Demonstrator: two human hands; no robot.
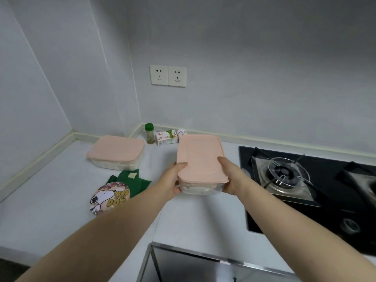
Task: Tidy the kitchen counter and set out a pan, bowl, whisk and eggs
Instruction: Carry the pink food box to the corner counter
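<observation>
A clear food container with a pink lid (198, 157) is held above the white counter (50, 200), between both hands. My left hand (173, 180) grips its near left corner, thumb on the lid. My right hand (230, 178) grips the near right corner the same way. A second pink-lidded container (116, 151) rests on the counter at the back left. No pan, bowl, whisk or eggs show in this view.
A green cloth (135, 182) and a round cartoon-dog pad (109, 197) lie left of the held box. A green-capped jar (150, 133), a small carton (165, 137) and a small white bottle (181, 132) stand by the wall. Gas hob (305, 180) at right, sink (183, 265) in front.
</observation>
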